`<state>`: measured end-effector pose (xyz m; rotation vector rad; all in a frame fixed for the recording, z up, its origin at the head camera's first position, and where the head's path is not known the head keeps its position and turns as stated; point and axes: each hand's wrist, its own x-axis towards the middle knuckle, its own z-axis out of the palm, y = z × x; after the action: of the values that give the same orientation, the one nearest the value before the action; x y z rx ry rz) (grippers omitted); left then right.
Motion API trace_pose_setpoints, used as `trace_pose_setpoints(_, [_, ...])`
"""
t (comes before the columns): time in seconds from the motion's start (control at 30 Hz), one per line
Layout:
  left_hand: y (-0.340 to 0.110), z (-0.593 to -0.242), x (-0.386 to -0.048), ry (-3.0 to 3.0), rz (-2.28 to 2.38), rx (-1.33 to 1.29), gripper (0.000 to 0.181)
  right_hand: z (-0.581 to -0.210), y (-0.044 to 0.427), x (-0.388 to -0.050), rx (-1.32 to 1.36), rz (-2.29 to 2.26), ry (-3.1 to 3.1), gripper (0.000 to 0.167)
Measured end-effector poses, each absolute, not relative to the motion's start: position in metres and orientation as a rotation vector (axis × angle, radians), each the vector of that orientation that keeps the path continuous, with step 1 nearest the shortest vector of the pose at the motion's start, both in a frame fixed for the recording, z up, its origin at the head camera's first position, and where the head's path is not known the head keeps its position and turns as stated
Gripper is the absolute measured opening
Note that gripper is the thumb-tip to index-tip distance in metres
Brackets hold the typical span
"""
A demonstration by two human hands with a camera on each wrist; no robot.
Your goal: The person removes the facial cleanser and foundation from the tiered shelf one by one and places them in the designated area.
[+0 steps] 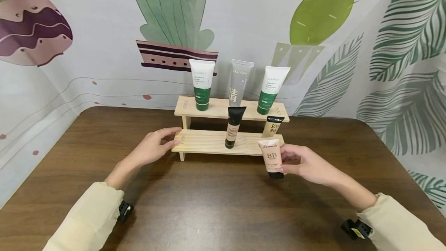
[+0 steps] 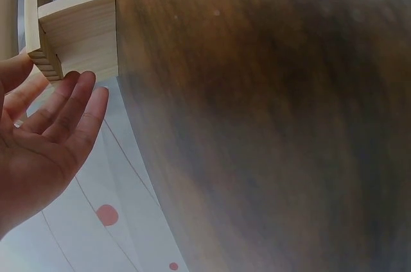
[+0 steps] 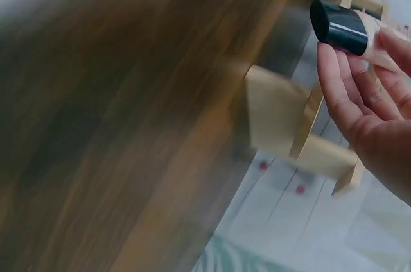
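My right hand (image 1: pixel 306 162) pinches a pink BB tube (image 1: pixel 271 156) with a black cap (image 3: pixel 339 26), held in front of the right end of the lower shelf (image 1: pixel 205 142). My left hand (image 1: pixel 150 147) touches the left end of that wooden shelf, its thumb near the front corner; in the left wrist view the hand (image 2: pixel 45 131) has its lower fingers loosely extended beside the leg. A black-capped beige tube (image 1: pixel 232 127) stands mid-shelf. Behind the held tube is a gold tube (image 1: pixel 271 127) with a dark top. The right wrist view shows my right hand (image 3: pixel 379 105) around the tube.
On the upper shelf (image 1: pixel 219 109) stand two white-and-green tubes (image 1: pixel 202 84) (image 1: pixel 273 90) with a grey tube (image 1: pixel 240 82) between them. The brown table (image 1: pixel 195 204) extends around the rack. Behind it hangs a cloth with cactus and leaf prints (image 1: pixel 258 18).
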<state>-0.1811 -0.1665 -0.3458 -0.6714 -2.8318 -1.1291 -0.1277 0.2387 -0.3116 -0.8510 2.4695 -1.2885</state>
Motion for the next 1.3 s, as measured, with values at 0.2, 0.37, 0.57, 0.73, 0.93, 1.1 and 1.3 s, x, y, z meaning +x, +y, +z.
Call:
trace_pose_setpoints(0.2, [-0.167,-0.345,-0.18,-2.834,-1.123,-0.672,0.038,-0.309,0.264,-0.124,-0.877,-1.294,2.508,0.023])
trace_pose_setpoints(0.37, [-0.167,-0.346,-0.18,-2.834,-1.114,-0.677,0.038,-0.306,0.283,-0.125,-0.786,-1.326,2.547,0.022])
trace_pose_setpoints(0.57, [-0.167,-0.347,-0.181,-2.833,-1.112,-0.675,0.038,-0.305,0.298,-0.134,-0.681,-1.421,2.51,0.021])
trace_pose_setpoints(0.73, [-0.167,-0.347,-0.181,-2.837,-1.116,-0.67,0.038,-0.309,0.307,-0.144,-0.583,-1.461,2.499,0.026])
trace_pose_setpoints(0.93, [-0.167,-0.347,-0.181,-2.838,-1.116,-0.665,0.039,-0.318,0.316,-0.154,-0.423,-1.453,2.53,0.029])
trace_pose_setpoints(1.1, [-0.167,-0.347,-0.18,-2.841,-1.118,-0.661,0.039,-0.323,0.322,-0.159,-0.345,-1.443,2.537,0.031])
trace_pose_setpoints(1.3, [-0.167,-0.347,-0.18,-2.84,-1.124,-0.657,0.039,-0.33,0.326,-0.163,-0.306,-1.482,2.557,0.031])
